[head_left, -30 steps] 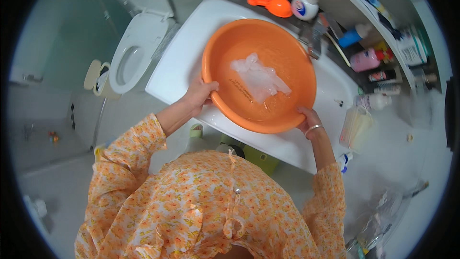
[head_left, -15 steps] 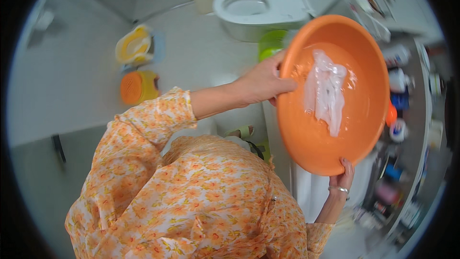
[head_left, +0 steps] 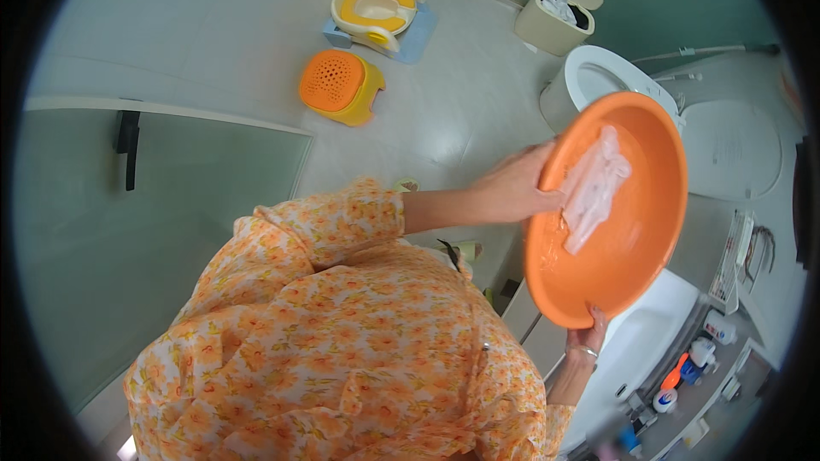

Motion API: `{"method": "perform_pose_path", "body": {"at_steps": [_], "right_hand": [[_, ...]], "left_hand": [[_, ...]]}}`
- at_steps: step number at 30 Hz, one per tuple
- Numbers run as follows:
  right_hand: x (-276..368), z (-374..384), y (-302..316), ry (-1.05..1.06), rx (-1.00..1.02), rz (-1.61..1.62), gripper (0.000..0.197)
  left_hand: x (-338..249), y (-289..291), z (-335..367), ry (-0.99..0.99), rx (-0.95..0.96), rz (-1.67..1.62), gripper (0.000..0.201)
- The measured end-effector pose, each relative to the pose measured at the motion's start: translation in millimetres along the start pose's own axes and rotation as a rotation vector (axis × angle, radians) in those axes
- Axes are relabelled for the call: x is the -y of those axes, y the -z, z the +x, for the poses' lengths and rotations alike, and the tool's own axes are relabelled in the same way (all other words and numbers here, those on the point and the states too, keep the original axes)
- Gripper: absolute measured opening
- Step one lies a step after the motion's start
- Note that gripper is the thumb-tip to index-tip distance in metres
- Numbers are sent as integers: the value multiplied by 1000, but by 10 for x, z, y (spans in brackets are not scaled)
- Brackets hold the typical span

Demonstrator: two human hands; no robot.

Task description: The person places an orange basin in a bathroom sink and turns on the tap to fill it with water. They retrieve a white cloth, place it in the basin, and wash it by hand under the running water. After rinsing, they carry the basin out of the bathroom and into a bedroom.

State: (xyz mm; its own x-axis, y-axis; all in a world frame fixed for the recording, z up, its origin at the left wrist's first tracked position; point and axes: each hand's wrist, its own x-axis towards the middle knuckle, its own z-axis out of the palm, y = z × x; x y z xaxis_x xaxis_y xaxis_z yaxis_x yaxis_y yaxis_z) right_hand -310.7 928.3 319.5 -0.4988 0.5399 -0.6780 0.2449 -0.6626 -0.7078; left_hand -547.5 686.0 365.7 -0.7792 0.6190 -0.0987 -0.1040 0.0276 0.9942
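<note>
Both my hands hold an orange plastic basin (head_left: 649,205) on the right, tilted toward its left side. My left hand (head_left: 521,186) grips the left rim, its thumb over the edge and the other fingers hidden behind the wall. At the near rim my right hand (head_left: 588,337) is closed on the edge, a bracelet at its wrist. Inside the basin a wet, pale pink cloth (head_left: 596,189) lies against the left part, with some water around it.
A toilet (head_left: 611,68) and a lidded bin (head_left: 555,21) stand beyond the basin. Below it is a white sink (head_left: 645,333), with bottles (head_left: 700,352) alongside. A yellow child's potty seat (head_left: 376,13) and an orange-topped stool (head_left: 333,81) sit far left. A glass door (head_left: 196,205) is at left.
My view has swung to the right, bringing the glass door and sink into sight. The basin, still in both hands, has turned and tilted more, and the cloth lies nearer its left wall.
</note>
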Motion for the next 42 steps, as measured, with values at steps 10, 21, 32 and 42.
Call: {"method": "perform_pose_path", "body": {"at_steps": [10,21,32,42], "right_hand": [[-964,1252,-1442,-111,194,-158,37],[-2871,3096,-1947,-383,156,-306,29],[-4770,4529,-1993,-536,170,-205,38],[-5453,5318,-1898,-639,106,-420,41]], "left_hand": [[1307,1259,-177,473,-255,-258,53],[4019,2037,-122,777,-687,-585,49],[6556,2667,-163,933,-812,-642,52],[7362,2823,54,953,-818,-654,57]]}}
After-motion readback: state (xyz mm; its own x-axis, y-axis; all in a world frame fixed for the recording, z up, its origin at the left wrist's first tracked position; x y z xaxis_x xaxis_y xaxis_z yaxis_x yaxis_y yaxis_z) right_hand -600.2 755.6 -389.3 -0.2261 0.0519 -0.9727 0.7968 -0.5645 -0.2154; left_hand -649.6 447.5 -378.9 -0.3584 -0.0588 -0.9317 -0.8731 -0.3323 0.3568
